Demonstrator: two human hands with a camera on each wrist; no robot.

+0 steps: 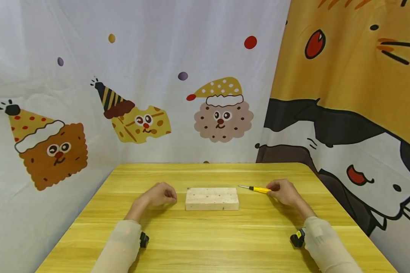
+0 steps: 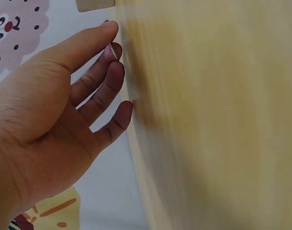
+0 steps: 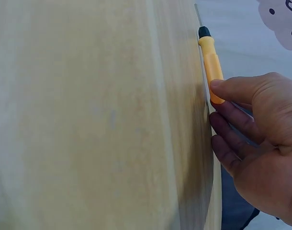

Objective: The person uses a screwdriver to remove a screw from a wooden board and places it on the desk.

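Note:
In the left wrist view a small threaded screw [image 2: 113, 51] is pinched between the thumb and a fingertip of my left hand [image 1: 158, 194]; its head is hidden. That hand is just left of a pale wooden block [image 1: 212, 196], apart from it. The block lies flat and has several small holes or marks on top. To the block's right, my right hand [image 1: 284, 192] pinches the handle end of a yellow screwdriver [image 1: 259, 189] with a black collar. Its thin metal shaft points left toward the block's far right corner, low over the table.
The wood-grain table [image 1: 205, 235] extends to a white curtain [image 1: 150, 30] with cartoon prints at the back. An orange, black and white printed curtain [image 1: 328, 83] hangs along the right side. Each wrist carries a small black camera [image 1: 144, 240].

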